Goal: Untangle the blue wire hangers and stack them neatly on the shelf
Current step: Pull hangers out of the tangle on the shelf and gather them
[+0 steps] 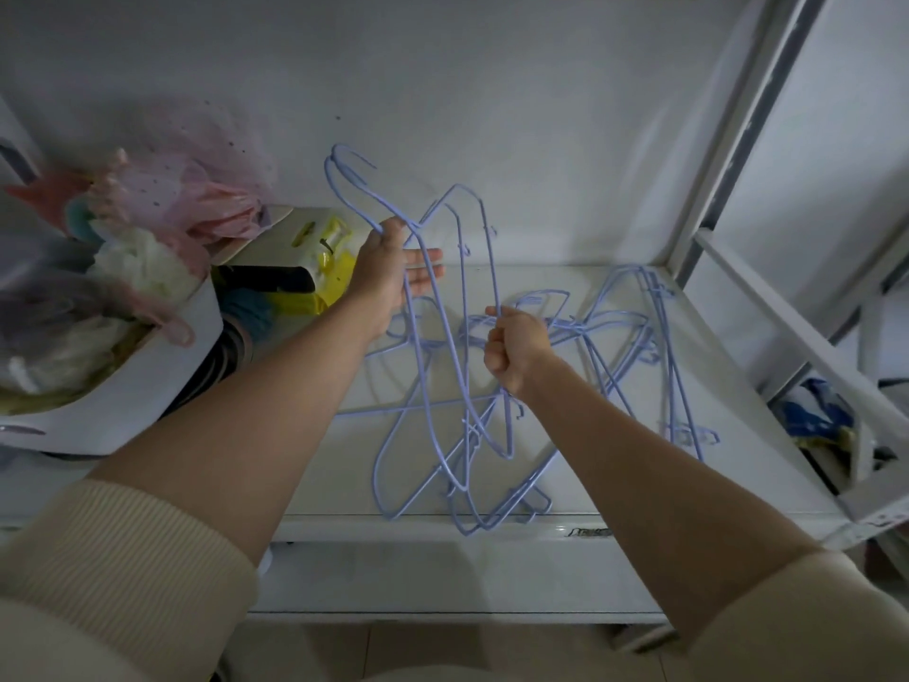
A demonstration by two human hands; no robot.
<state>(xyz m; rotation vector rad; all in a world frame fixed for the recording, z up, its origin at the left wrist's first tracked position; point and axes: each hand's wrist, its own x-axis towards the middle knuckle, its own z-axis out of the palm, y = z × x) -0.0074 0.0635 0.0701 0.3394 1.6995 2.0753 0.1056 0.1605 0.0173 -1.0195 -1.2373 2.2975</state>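
Observation:
A tangle of blue wire hangers (pixel 445 435) hangs raised above the white shelf (pixel 615 489), its lower ends reaching past the shelf's front edge. My left hand (pixel 388 273) grips the necks of the raised hangers just below their hooks, fingers partly spread. My right hand (pixel 514 344) is closed in a fist on one wire of the same bundle, lower and to the right. More blue hangers (pixel 644 337) lie flat on the shelf behind and right of my right hand, some linked with the raised ones.
A white tub (pixel 162 381) stuffed with plastic bags and cloth stands at the shelf's left. Yellow and dark items (pixel 324 268) sit behind my left hand. The white metal rack post (pixel 728 155) and a diagonal brace (pixel 797 337) border the right side.

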